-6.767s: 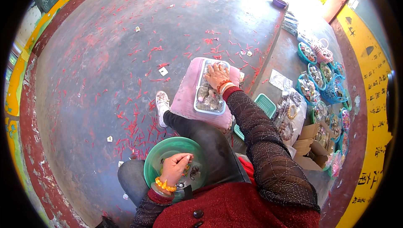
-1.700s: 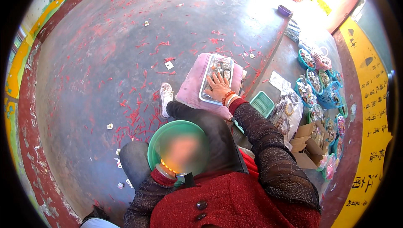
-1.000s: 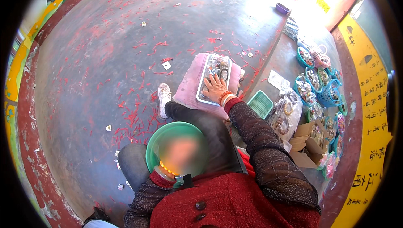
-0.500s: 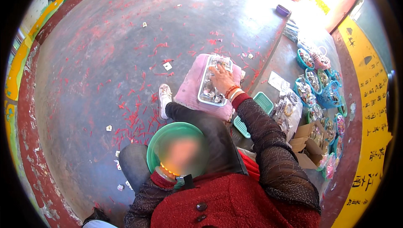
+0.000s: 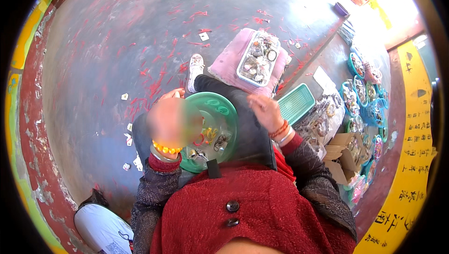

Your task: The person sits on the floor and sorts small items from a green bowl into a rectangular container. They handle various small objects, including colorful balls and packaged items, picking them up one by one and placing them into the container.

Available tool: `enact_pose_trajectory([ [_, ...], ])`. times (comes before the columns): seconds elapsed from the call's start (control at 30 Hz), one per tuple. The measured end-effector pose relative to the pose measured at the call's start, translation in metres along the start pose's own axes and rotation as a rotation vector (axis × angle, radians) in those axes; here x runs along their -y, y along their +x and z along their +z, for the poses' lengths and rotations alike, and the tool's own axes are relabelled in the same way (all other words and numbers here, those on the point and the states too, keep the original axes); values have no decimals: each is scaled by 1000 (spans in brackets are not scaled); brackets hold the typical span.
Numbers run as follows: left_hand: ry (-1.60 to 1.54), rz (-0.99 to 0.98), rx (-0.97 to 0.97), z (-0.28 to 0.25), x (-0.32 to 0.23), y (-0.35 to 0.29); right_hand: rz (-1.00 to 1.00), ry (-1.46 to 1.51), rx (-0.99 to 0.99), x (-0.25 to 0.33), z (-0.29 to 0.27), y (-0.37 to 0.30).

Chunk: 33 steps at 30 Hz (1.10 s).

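Green basin (image 5: 230, 123): left hand (image 5: 174, 119) blurred over rim (image 5: 206, 94), right hand (image 5: 265, 112) half-curled outside; grasps unclear.

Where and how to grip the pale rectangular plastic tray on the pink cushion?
Likely by both long rims of the tray, left hand and right hand from above at opposite sides: it lies flat, filled with small items, long edges uncovered.

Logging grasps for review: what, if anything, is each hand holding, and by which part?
The left hand is blurred, so that cannot be told; the right hand shows nothing held.
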<state>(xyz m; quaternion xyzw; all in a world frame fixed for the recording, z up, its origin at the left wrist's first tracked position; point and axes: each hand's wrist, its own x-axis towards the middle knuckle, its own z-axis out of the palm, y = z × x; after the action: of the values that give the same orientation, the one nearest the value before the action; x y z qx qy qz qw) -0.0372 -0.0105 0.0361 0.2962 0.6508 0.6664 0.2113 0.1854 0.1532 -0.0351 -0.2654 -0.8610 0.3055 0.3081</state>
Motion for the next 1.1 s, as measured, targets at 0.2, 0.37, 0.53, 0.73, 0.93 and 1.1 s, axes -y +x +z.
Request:
enact_pose_trajectory([
  [0.2,539,414,180,-13,33,-2,-256,-240,401,51,40,-32],
  [0.37,635,326,257,-10,25,-8,-236,-529,540,56,70,-40],
  [0.53,603,353,236,-12,29,-12,-207,-482,592,43,86,-51],
  [0.73,758,201,169,-8,45,-2,-262,-430,638,44,77,-52],
  [0.93,673,383,89,-6,45,-1,-172,-437,805,50,75,-51],
  [1.1,504,501,103,6,42,-18,-202,-361,749,47,69,-56],
])
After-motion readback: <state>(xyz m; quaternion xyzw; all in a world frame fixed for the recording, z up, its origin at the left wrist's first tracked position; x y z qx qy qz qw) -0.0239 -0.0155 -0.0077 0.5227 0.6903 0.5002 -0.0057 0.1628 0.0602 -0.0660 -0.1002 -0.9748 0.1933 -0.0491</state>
